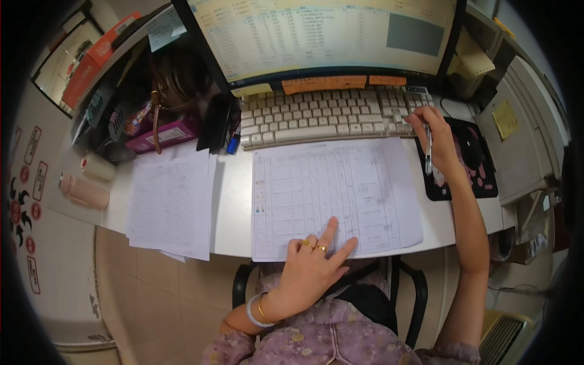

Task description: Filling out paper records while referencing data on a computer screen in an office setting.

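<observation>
A: How is the left hand [311,267] posed?

B: Palm down over the lower part of the printed sheet [289,201], forearm slanting in from lower left. Two fingers [331,228] stretch out in a spread V, tips on the page; those nearer the little finger are curled. It grips nothing.

A: And where does that sheet lie?

B: On the desk [231,228], just below the keyboard [316,121], between a stack of papers [170,201] on the left and the mouse pad [438,190] on the right.

A: The right hand [440,140]?

B: That arm reaches much farther, running up from lower right past the mouse pad. The hand is bent inward at the keyboard's right end, holding a pen [429,155] that points back down, with thumb and forefinger close together. I can't tell whether a key is pressed.
</observation>
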Action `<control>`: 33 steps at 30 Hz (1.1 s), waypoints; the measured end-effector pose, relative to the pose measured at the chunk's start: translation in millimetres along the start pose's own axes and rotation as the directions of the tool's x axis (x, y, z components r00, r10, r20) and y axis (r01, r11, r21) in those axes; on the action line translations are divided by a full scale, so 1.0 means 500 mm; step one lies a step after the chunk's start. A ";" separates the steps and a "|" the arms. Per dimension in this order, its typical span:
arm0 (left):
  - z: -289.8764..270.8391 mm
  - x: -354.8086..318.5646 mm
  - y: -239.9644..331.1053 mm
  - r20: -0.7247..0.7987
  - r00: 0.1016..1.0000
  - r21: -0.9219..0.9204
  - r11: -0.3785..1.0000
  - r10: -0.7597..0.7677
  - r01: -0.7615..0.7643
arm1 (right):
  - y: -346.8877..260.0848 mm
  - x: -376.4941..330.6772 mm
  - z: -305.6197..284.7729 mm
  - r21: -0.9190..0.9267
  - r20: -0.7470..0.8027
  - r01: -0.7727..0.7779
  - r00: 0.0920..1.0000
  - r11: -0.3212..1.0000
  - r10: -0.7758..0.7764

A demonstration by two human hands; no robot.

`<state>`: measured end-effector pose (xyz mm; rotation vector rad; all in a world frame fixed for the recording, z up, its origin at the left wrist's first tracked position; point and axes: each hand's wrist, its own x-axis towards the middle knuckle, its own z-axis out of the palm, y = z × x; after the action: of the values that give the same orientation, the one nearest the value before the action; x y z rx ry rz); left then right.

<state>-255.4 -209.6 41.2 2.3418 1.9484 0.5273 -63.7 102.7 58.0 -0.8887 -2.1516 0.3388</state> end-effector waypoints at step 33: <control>-0.023 0.034 -0.010 -0.011 1.000 -0.135 0.991 -0.021 0.019 | -0.007 0.000 -0.001 0.000 0.012 -0.027 1.000 1.000 0.027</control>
<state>-261.0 -194.4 54.4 2.2403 1.8751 0.6520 -65.2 100.3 60.0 -0.9187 -2.1522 0.3595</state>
